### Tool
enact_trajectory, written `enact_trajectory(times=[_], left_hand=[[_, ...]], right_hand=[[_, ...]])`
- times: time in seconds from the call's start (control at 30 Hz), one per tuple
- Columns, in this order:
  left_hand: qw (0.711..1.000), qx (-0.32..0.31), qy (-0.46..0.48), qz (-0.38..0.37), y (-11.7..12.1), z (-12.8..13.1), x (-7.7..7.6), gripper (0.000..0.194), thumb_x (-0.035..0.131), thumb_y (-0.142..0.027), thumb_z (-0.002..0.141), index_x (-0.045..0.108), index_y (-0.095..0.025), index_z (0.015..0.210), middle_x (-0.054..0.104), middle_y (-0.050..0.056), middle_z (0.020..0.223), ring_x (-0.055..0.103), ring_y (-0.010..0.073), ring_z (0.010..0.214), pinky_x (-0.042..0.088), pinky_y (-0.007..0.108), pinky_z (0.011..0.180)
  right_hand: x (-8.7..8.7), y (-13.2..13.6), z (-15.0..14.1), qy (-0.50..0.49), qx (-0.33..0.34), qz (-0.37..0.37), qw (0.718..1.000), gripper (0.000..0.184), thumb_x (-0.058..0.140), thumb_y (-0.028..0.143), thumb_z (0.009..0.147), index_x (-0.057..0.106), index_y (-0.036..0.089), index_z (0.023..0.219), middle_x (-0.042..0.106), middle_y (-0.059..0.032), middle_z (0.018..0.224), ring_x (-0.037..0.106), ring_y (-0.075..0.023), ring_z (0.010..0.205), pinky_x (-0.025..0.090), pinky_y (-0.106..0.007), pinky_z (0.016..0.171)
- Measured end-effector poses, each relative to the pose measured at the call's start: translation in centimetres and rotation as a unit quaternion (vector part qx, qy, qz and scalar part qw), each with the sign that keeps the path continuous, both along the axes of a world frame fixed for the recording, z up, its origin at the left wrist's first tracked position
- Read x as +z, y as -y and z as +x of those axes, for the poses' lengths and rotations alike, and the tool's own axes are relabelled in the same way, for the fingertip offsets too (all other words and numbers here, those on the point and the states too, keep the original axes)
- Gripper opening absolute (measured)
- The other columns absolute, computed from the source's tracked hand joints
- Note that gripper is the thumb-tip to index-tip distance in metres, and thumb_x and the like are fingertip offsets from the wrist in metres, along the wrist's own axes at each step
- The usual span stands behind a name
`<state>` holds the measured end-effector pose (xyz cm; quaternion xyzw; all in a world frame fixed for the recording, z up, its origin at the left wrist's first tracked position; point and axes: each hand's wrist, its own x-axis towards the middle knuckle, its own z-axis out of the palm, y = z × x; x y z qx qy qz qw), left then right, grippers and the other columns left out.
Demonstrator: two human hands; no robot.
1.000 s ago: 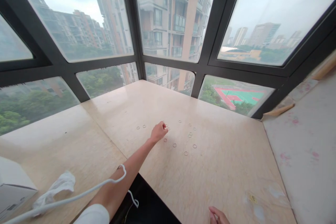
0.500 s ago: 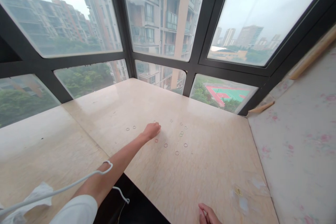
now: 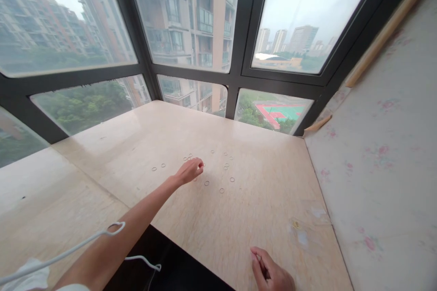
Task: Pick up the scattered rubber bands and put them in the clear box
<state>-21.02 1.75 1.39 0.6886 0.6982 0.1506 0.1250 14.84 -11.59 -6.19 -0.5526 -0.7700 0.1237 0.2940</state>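
- White patch [image 3: 302, 238] on packet [image 3: 297, 232]: any print unreadable
- Left hand [image 3: 191, 169]: curled by rings [image 3: 206, 185], left beyond packet; hold unclear
- Right hand [image 3: 272, 269]: half-curled, near-left of packet; hold unclear

The left arm [image 3: 136, 218] is stretched far forward, the left hand [image 3: 190, 170] lowered with its fingers curled; the right hand [image 3: 271, 270] is held nearer the body, its fingers bent beside the thumb.

Dark-framed windows [image 3: 234, 78] let daylight onto a pale ledge [image 3: 262, 204] beside a pink-flowered wall [image 3: 382, 177].
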Motion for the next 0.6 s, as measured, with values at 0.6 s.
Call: enact_trajectory(times=[0.6], left_hand=[[0.924, -0.29, 0.247, 0.03, -0.8, 25.8, 1.7, 0.018, 0.042, -0.006, 0.084, 0.056, -0.017, 0.084, 0.059, 0.005, 0.09, 0.055, 0.0153, 0.08, 0.044, 0.026, 0.072]], right_hand=[[3.2, 0.1, -0.5, -0.071, 0.028, -0.039, 0.996, 0.024, 0.045, 0.023, 0.088, 0.07, 0.021, 0.087, 0.067, 0.0003, 0.059, 0.064, -0.0152, 0.05, 0.039, -0.022, 0.051]])
